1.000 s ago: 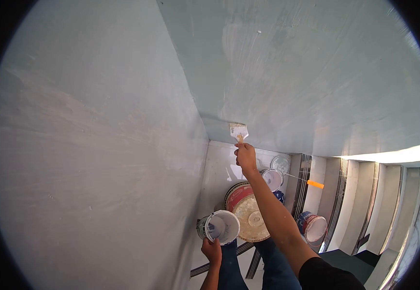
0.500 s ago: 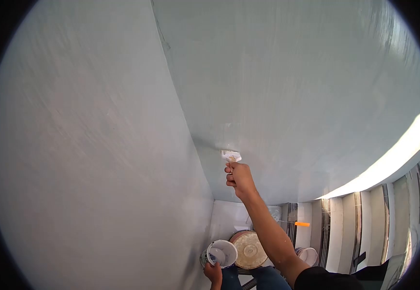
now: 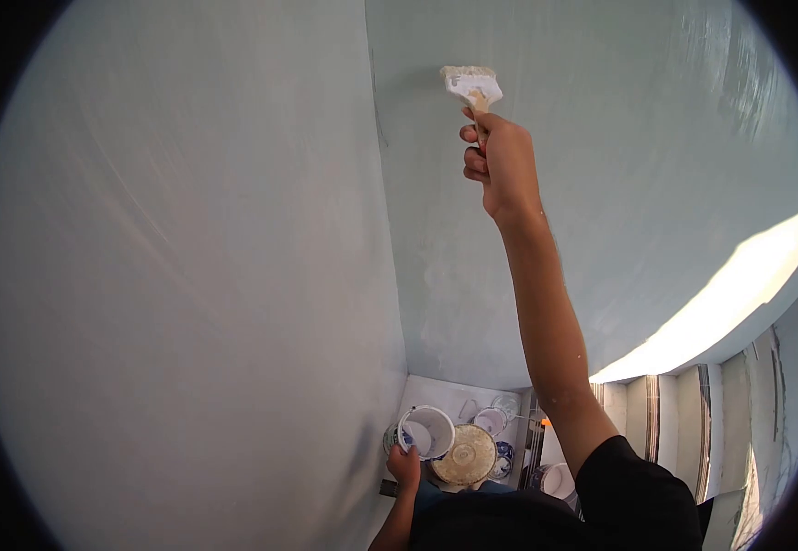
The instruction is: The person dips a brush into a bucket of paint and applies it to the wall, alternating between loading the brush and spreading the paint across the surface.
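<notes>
My right hand (image 3: 502,163) is closed around the handle of a wide paintbrush (image 3: 474,87), arm stretched up and forward. The brush has a white-smeared ferrule and pale bristles, which point upward close to the grey-green wall (image 3: 601,184), a little right of the corner. Low down, my left hand (image 3: 404,466) grips the rim of a white bucket (image 3: 431,432) with a pale inside. The bucket is tilted towards me, beside a round, paint-crusted lid (image 3: 465,454).
A lighter wall (image 3: 187,275) rises on the left and meets the other at a corner. Below stand a small white pail (image 3: 490,421) and another white bucket (image 3: 557,480). Steps (image 3: 670,413) run off to the right, near an orange-ended tool (image 3: 546,422). Sunlight (image 3: 693,321) falls on the wall's lower right.
My right hand has moved the paintbrush well up the wall and slightly right. My left hand still holds the bucket low down. The view has shifted, showing more pails below.
</notes>
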Demonstrator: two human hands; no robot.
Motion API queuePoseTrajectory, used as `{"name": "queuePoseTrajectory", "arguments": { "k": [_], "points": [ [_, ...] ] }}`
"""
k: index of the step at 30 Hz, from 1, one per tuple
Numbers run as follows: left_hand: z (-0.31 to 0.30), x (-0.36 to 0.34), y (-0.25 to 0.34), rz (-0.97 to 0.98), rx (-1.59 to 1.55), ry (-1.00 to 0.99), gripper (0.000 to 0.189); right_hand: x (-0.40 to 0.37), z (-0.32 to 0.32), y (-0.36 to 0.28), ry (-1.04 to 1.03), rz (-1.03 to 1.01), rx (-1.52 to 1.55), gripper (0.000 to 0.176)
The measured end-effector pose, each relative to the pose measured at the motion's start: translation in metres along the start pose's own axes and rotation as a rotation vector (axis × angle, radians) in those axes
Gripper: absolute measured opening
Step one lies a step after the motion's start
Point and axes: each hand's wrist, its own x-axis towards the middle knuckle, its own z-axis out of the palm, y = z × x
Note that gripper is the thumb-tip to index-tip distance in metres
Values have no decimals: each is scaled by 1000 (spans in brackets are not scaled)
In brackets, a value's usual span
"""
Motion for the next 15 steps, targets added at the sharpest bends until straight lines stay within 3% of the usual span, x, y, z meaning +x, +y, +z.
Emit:
{"name": "queuePoseTrajectory", "arguments": {
  "k": [5,7,11,15],
  "points": [
    [-7,-6,-3,49,25,33,25,29,9,-33,-16,-344,-101,31],
    [-7,-8,-8,36,24,21,26,41,-4,-14,11,-337,-142,32],
    [-12,-5,5,37,66,16,28,71,-59,71,72,-229,-227,32],
    [-13,6,8,34,90,-31,29,46,-121,197,134,-158,-254,30]
  ]
}}
